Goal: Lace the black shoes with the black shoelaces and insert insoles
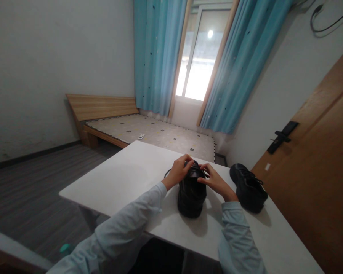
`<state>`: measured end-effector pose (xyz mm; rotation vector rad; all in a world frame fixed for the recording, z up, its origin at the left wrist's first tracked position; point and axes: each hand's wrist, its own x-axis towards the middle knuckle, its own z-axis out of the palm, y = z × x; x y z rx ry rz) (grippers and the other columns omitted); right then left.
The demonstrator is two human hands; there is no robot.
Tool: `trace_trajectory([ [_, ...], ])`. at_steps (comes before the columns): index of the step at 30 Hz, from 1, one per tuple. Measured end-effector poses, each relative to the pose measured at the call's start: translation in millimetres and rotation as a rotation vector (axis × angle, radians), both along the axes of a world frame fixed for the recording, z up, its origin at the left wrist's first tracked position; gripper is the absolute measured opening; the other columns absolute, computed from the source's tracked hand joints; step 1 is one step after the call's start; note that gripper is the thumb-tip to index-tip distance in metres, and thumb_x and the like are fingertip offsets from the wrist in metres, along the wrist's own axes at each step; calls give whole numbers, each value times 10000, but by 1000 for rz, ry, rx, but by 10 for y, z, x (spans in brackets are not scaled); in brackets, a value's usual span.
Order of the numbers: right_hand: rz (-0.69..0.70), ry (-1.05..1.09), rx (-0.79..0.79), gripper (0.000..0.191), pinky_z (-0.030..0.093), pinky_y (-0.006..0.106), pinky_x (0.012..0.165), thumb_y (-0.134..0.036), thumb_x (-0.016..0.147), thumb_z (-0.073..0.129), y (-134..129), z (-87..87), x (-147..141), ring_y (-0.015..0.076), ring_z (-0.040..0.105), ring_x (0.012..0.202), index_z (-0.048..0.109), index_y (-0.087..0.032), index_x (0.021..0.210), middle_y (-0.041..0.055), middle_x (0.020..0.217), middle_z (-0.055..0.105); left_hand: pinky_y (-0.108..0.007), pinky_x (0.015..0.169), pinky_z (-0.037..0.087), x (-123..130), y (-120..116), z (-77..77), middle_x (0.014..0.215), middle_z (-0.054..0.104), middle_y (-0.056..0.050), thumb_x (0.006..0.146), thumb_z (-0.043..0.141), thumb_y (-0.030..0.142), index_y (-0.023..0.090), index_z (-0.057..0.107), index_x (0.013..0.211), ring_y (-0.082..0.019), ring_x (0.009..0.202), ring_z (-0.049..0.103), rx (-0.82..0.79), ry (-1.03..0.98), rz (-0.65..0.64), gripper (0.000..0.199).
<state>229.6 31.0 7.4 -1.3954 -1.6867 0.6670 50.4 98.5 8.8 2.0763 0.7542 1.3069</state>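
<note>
A black lace-up shoe [191, 199] stands upright on the white table [120, 179], its heel toward me. My left hand [179, 171] is at the left side of its lacing, fingers bent and closed on the shoelace. On the other side, my right hand [214, 182] has its thumb by the shoe's collar and its curled fingers on the lace. The exact grip of the fingertips is too small to make out. A loop of dark lace sticks out left of my left hand. The second black shoe [248, 188] rests to the right, apart from both hands.
Beyond the table is a low bed [157, 133] with a patterned mattress and a small white remote [141, 136] on it. Blue curtains [160, 53] frame a bright window. A brown door [311, 163] with a black handle is close on the right.
</note>
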Motion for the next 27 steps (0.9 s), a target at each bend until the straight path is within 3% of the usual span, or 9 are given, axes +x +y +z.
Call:
trace_trajectory([
  [6, -43, -73, 3, 497, 464, 397, 830, -490, 615, 735, -1, -21, -40, 254, 527, 1068, 433, -229, 911, 72, 1137, 542, -277, 764, 473, -91, 190, 29, 781, 634, -19, 848, 500, 328, 163, 506, 791, -141, 796, 620, -227, -311, -113, 175],
  [10, -50, -64, -9, 503, 492, 344, 726, -496, 614, 731, -19, -11, -46, 257, 503, 1067, 426, -232, 914, 63, 1084, 518, -287, 760, 472, -158, 284, 33, 809, 641, -35, 847, 499, 346, 159, 505, 811, -137, 785, 608, -310, -398, -106, 191],
  [20, -74, -51, -9, 663, 494, 364, 751, -498, 585, 746, -19, -16, -66, 249, 528, 1054, 361, -241, 1060, 93, 1153, 496, -292, 764, 475, -224, 298, 90, 816, 636, -22, 819, 547, 363, 167, 474, 815, -124, 779, 608, -420, -531, -149, 209],
  [27, -80, -20, -47, 695, 516, 361, 740, -486, 569, 756, -8, -41, -51, 251, 540, 1054, 356, -238, 1081, 103, 1156, 504, -304, 773, 513, -301, 294, 135, 876, 630, -15, 780, 623, 395, 177, 436, 816, -127, 834, 623, -530, -688, -334, 289],
])
